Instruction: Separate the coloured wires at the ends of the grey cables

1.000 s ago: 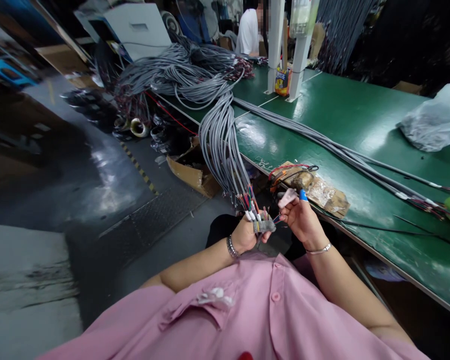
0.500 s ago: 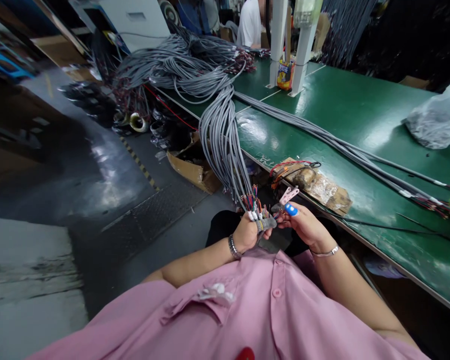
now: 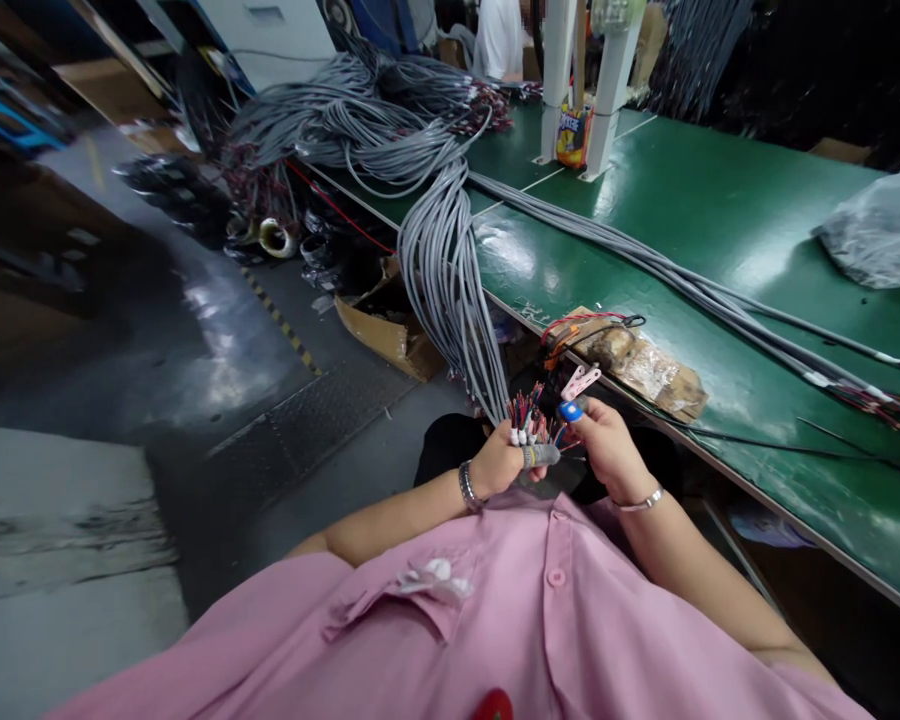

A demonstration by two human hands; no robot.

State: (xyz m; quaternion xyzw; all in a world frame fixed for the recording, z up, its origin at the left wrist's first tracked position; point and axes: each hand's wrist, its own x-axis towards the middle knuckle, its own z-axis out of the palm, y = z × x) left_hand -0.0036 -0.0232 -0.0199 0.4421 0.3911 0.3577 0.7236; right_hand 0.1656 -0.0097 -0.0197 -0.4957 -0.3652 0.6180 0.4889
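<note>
My left hand (image 3: 497,466) is closed around the ends of a bundle of grey cables (image 3: 441,240) that hangs over the table edge. Coloured wires (image 3: 525,405) fan out above its fist, with white bands below them. A grey cover (image 3: 541,455) sits on the left thumb. Close by on the right, my right hand (image 3: 609,452) pinches at the coloured wire tips; a blue cover (image 3: 570,411) is on its thumb. Its fingertips are partly hidden. A pink clip (image 3: 581,382) shows just beyond this hand, by the table edge.
More grey cables (image 3: 330,120) are heaped at the table's far left. Others lie along the green table (image 3: 720,210). A taped cardboard piece (image 3: 664,385) rests near the edge, and an open carton (image 3: 379,335) stands on the floor. A person in white (image 3: 499,40) is behind the posts.
Both hands stay close together; the left has shifted slightly right with the cable ends. My right thumb has moved a little left and up over the wires. The view has tilted slightly.
</note>
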